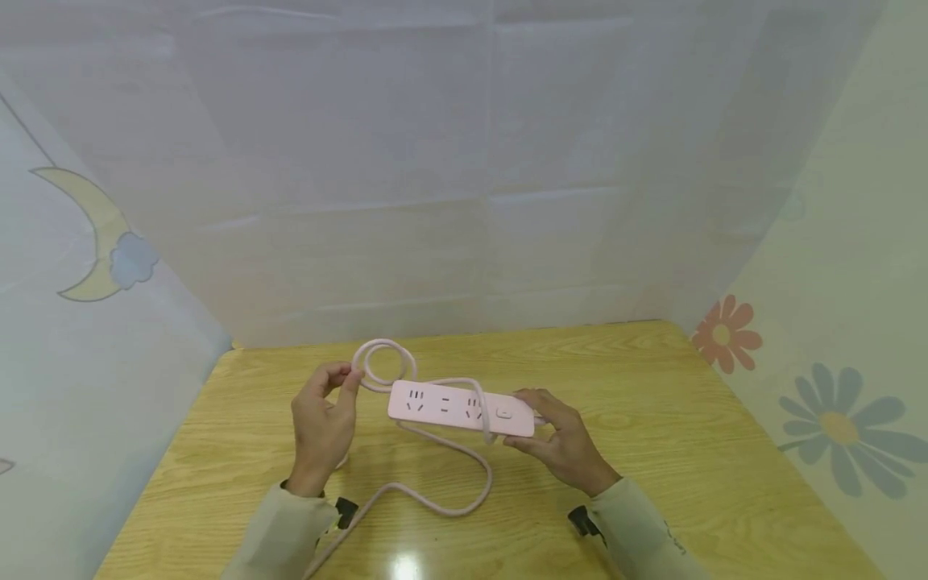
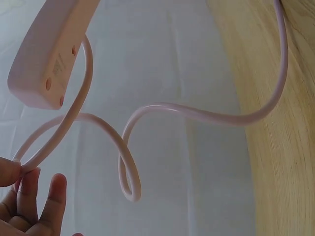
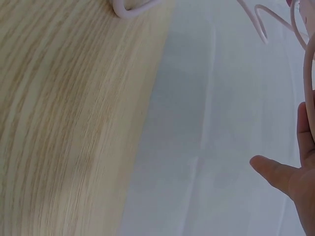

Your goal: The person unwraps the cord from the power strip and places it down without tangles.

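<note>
A pale pink power strip [image 1: 435,405] is held up over the table, sockets facing the head camera. My right hand [image 1: 561,443] grips its switch end, fingers along the upper edge and thumb at the lower one. The strip's pink cord [image 1: 451,512] wraps once over the strip near the switch. With thumb and fingertips, my left hand [image 1: 324,427] pinches a looped part of the cord left of the strip. The left wrist view shows that pinch below the strip's underside [image 2: 61,69]. In the right wrist view, the cord [image 3: 308,83] passes in front of my fingers.
The wooden table [image 1: 616,362] lies beneath both hands. More cord snakes across it toward the front edge by my left sleeve [image 1: 279,532]. A pale sheet [image 1: 435,201] hangs behind the table, with printed side panels left and right.
</note>
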Demonstrator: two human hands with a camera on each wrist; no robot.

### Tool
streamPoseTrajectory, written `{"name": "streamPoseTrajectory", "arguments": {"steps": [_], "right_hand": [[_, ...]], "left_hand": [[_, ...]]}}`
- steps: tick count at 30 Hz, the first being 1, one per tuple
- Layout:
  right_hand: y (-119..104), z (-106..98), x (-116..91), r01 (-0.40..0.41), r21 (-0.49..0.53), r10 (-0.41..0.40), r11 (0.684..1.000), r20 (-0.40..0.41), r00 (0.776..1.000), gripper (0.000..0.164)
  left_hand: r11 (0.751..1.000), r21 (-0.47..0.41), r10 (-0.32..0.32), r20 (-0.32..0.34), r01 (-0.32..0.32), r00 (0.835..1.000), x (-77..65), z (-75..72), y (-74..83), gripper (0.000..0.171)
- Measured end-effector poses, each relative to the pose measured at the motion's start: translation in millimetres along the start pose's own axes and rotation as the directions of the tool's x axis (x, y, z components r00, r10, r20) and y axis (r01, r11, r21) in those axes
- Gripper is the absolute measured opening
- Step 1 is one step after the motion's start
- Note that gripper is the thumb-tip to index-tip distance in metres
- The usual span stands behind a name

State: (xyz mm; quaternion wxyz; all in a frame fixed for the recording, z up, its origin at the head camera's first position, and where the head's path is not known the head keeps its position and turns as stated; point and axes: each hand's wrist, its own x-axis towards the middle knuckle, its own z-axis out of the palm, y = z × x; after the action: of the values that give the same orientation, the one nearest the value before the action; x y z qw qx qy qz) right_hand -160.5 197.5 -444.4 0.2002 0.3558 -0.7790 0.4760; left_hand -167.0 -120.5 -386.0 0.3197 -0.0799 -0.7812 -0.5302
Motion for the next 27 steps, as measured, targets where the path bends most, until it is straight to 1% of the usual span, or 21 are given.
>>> {"name": "streamPoseTrajectory", "arguments": {"steps": [4, 9, 11, 14, 18, 22, 27], "right_hand": [[-3, 0, 0, -0.006, 0.0, 0.006, 1.0, 0.009, 1.0, 0.066], [-6, 0, 0, -0.04, 0.011, 0.04, 0.999, 0.02, 0.999, 0.065], [-5, 0, 0, -0.047, 0.015, 0.046, 0.999, 0.023, 0.999, 0.066], [-1, 1, -2, -0.024, 0.007, 0.024, 1.0, 0.018, 1.0, 0.068], [0, 2, -3, -0.004, 0.0, 0.004, 1.0, 0.014, 1.0, 0.07], [0, 1, -3, -0.005, -0.005, 0.005, 1.0, 0.017, 1.0, 0.07], [-1, 1, -3, -0.01, -0.016, 0.01, 1.0, 0.021, 1.0, 0.069]], "left_hand": [[1.0, -0.005, 0.015, -0.023, -0.015, 1.0, 0.2, -2.9, 4.8, 0.007], [0.999, -0.012, 0.034, -0.035, -0.034, 0.999, 1.1, -7.4, 9.3, 0.007], [0.999, -0.014, 0.031, -0.047, -0.032, 0.998, 1.8, -9.2, 10.5, 0.007], [0.999, -0.01, 0.033, -0.065, -0.034, 0.997, 2.7, -11.3, 12.2, 0.008], [0.998, -0.021, 0.05, -0.068, -0.051, 0.996, 2.8, -13.6, 13.5, 0.008], [0.998, -0.029, 0.06, -0.07, -0.063, 0.996, 1.7, -16.2, 14.4, 0.007], [0.998, -0.034, 0.058, -0.076, -0.061, 0.995, -0.4, -19.2, 15.3, 0.006]]}}
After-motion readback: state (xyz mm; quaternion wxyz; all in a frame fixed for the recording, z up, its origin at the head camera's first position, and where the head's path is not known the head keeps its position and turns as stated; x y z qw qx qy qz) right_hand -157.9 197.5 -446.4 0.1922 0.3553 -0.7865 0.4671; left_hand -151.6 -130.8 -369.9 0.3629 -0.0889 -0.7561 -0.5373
